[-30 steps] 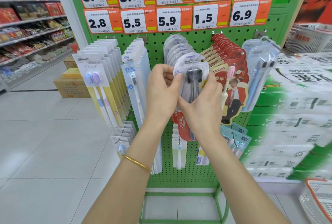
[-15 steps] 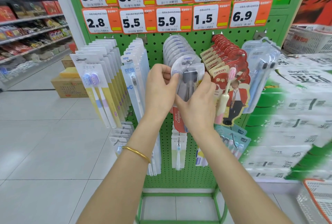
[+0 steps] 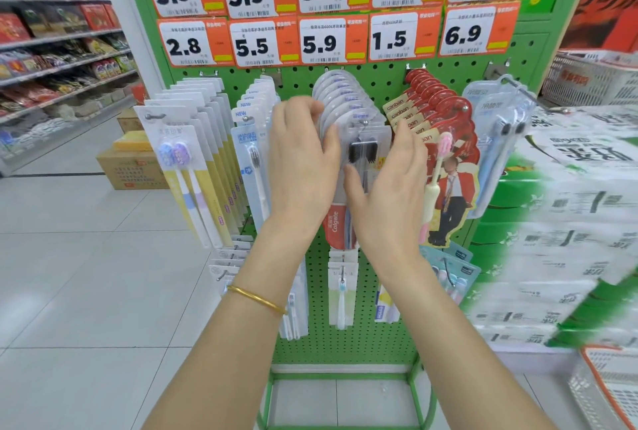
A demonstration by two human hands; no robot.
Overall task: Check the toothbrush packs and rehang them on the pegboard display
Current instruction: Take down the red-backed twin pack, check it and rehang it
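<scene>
As front black-bristle pack (image 3: 360, 152) already hangs on centre peg (image 3: 362, 123) of pegboard (image 3: 381, 84), you look done with this one. Your left hand (image 3: 303, 167) and right hand (image 3: 390, 195) flank its edges, fingers straight, gripping nothing. Red packs (image 3: 435, 95) alongside likely left to check.

centre packs (image 3: 345, 98) hemmed by white-blue packs (image 3: 257, 108) left, red canban packs (image 3: 436, 108) right | narrow gaps filled by left hand (image 3: 303, 167), right hand (image 3: 390, 202) | aisle floor (image 3: 86, 274) open left | stacked cartons (image 3: 569, 222) block right
</scene>
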